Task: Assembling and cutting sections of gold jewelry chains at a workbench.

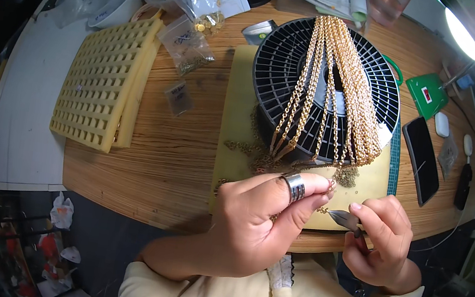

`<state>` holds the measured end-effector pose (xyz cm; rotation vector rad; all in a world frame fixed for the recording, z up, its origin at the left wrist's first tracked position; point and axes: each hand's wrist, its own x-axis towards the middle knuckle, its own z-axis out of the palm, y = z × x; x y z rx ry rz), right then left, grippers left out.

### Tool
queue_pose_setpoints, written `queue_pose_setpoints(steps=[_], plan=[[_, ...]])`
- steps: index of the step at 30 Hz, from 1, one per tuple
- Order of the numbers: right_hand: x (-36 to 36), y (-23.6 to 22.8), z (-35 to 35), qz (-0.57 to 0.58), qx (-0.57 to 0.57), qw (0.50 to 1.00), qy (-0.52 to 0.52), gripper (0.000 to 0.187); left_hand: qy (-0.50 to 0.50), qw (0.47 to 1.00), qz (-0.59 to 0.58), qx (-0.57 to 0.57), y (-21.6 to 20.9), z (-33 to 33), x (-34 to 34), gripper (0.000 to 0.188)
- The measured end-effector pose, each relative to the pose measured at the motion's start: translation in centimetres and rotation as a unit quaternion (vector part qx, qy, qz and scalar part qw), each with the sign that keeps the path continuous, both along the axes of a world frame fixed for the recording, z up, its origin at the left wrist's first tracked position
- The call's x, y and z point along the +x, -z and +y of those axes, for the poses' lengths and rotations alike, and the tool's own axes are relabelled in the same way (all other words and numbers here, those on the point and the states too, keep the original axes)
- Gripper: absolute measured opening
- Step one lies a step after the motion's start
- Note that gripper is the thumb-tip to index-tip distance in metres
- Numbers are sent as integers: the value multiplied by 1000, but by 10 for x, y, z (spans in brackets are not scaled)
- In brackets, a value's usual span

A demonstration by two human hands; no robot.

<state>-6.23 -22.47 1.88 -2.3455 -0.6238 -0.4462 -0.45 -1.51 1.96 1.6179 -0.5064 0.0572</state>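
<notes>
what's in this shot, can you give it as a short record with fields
surface: round wooden table with a pale mat
left hand: fingers pinch a small gold chain piece; metal ring tool on the index finger
right hand: grips small pliers, tips pointed at the chain piece
behind hands: black spool draped with gold chains
left side: yellow foam grid trays, small plastic bags
right side: dark phone, green tool
</notes>
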Motion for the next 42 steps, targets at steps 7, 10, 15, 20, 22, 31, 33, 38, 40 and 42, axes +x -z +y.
queue_pose_setpoints(steps=[7,10,15,20,22,31,33,38,40,42], plan=[[2,0,1,12,7,1000,-8,57,39,997,71,-13,-7,4,0,11],[3,1,1,18,7,1000,-10,57,58,997,53,1,-6,9,1,11],[3,2,2,83,58,995,-19,58,82,983,141,-86,-8,8,-1,10],[7,4,9,-70,-32,996,34,57,73,974,203,-70,-6,13,-1,14],[8,4,10,-94,-56,993,35,56,96,987,116,47,-5,16,2,16],[14,-3,13,-168,-153,973,43,52,65,978,-124,152,-3,19,5,33],[14,-3,14,-177,-163,970,44,52,66,977,-132,152,-3,20,4,35],[13,6,19,-188,-137,971,56,52,32,979,-126,155,-2,15,-4,40],[11,8,22,-159,-108,980,49,53,-11,972,-155,176,-1,9,-8,40],[10,6,24,-131,-79,987,41,54,-55,962,-183,197,1,4,-9,41]])
